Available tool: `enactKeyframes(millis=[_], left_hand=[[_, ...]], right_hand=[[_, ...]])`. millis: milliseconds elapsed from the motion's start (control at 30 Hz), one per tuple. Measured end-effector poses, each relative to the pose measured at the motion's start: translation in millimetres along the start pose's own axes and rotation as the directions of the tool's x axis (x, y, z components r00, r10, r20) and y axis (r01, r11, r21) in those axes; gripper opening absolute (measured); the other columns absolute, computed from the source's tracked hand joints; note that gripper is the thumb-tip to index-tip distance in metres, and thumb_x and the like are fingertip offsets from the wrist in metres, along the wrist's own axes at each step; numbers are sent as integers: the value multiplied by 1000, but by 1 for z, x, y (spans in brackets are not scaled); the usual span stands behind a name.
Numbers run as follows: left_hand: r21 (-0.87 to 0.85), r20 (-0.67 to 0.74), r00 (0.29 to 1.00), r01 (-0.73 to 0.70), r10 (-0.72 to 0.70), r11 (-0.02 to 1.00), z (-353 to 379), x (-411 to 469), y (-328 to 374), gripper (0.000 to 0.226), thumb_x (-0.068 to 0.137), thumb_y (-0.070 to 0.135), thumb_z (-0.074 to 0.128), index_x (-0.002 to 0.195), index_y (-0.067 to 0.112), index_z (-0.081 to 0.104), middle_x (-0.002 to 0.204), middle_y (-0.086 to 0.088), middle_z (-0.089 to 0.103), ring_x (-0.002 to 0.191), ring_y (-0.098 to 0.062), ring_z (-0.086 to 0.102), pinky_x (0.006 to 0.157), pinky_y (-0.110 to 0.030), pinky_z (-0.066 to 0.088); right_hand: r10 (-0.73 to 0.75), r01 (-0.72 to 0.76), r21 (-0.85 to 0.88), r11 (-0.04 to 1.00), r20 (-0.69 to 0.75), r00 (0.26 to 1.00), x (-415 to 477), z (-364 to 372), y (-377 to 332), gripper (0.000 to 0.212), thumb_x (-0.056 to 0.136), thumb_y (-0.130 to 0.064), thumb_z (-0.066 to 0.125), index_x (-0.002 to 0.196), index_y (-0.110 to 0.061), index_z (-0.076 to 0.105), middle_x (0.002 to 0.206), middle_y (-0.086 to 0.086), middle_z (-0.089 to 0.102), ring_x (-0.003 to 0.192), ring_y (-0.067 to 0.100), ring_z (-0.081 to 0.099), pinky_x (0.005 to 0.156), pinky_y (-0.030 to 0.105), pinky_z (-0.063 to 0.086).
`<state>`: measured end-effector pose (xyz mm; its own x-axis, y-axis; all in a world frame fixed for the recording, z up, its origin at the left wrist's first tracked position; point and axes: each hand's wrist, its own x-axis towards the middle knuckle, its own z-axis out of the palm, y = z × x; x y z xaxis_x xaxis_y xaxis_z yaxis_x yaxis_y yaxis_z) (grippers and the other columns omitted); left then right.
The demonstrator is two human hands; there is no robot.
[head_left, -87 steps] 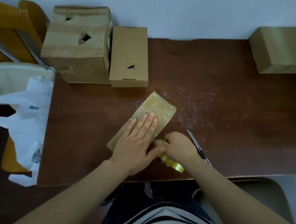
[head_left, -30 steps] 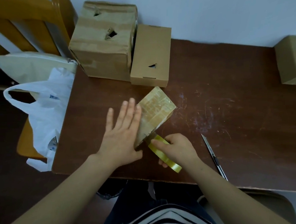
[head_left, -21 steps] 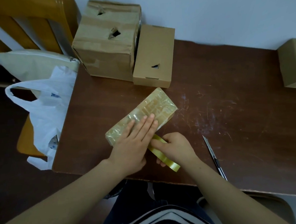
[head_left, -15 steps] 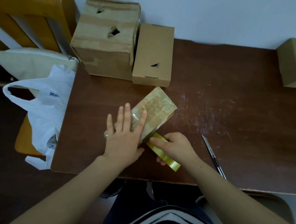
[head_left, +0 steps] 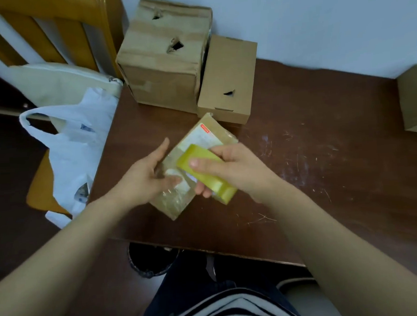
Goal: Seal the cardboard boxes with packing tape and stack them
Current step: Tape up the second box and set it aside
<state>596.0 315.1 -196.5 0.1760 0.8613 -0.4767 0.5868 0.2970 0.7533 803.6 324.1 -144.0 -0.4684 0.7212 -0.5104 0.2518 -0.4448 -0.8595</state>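
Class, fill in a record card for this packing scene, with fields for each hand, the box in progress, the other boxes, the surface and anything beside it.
Left hand: fingers straight, resting against the small taped box
Right hand: grips the yellow tape roll over that box
Box in progress: small taped box, white label facing up
Other boxes: large box and flat box side by side at the wall; another box at the right edge
Surface: brown table
Beside table: white plastic bag
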Motion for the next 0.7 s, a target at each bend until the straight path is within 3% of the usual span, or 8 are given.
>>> enactKeyframes(millis=[67, 133, 167, 267, 333, 433, 567, 700], left_hand=[[361, -53, 997, -30, 52, 932, 8, -5, -3, 118, 66, 57, 75, 154, 21, 4, 158, -1, 19, 145, -8, 12, 117, -34, 4], [584, -74, 997, 29, 17, 811, 20, -9, -4, 146, 46, 84, 63, 151, 17, -12, 160, -4, -7, 147, -15, -10, 116, -44, -7], [641, -119, 993, 66, 15, 764, 26, -8, -4, 149, 45, 86, 61, 150, 14, -14, 159, -8, -8, 147, -20, -8, 117, -45, -3], [673, -274, 959, 141, 68, 726, 33, -2, -7, 127, 60, 75, 59, 151, 7, 3, 152, -12, 20, 138, -28, 25, 109, -45, 26], [692, -264, 963, 144, 62, 708, 32, 3, -7, 122, 62, 72, 56, 151, 6, 2, 150, -11, 25, 132, -28, 32, 101, -45, 35], [658, -241, 970, 165, -2, 735, 28, 6, -9, 133, 62, 68, 66, 148, 6, -15, 154, -11, 18, 136, -28, 27, 99, -49, 36], [689, -168, 986, 121, -5, 715, 29, 12, -7, 137, 60, 65, 72, 148, 9, -16, 153, -8, 17, 137, -27, 26, 100, -49, 35], [678, -149, 989, 119, -23, 725, 27, 15, -5, 136, 59, 59, 76, 148, 12, -16, 154, -8, 16, 138, -27, 23, 102, -51, 32]], right_hand=[[1, 0, 8, 1000, -27, 1000, 17, 8, -12, 27, 88, -37, 67, 83, -11, 68, 68, 10, 72, 54, 16, 66, 52, 21, 51], [2, -2, 7, 1000, -42, 999, 30, 16, -23, 35, 89, -40, 66, 79, -6, 69, 65, 13, 71, 52, 19, 65, 51, 22, 51], [3, -3, -1, 1000, -48, 999, 35, 19, -27, 38, 90, -40, 65, 78, -4, 69, 64, 15, 70, 53, 22, 64, 51, 23, 52], [18, -18, -7, 1000, -43, 999, 39, 25, -30, 42, 91, -40, 62, 78, -1, 68, 62, 17, 69, 50, 23, 63, 51, 25, 52], [19, -19, 4, 1000, -71, 997, 30, 23, -20, 42, 91, -41, 62, 76, -2, 66, 59, 16, 68, 46, 20, 63, 48, 24, 51], [111, -118, -37, 992, -140, 984, 2, 17, 14, 42, 90, -45, 61, 70, -8, 64, 56, 12, 68, 42, 20, 62, 43, 20, 46], [330, -326, 55, 944, -204, 922, -19, 13, 64, 48, 89, -48, 61, 73, -3, 61, 56, 17, 67, 42, 25, 60, 44, 24, 47], [445, -464, -33, 885, -232, 865, 2, 12, 82, 52, 90, -49, 58, 86, 3, 63, 57, 14, 69, 46, 24, 64, 60, 33, 53]])
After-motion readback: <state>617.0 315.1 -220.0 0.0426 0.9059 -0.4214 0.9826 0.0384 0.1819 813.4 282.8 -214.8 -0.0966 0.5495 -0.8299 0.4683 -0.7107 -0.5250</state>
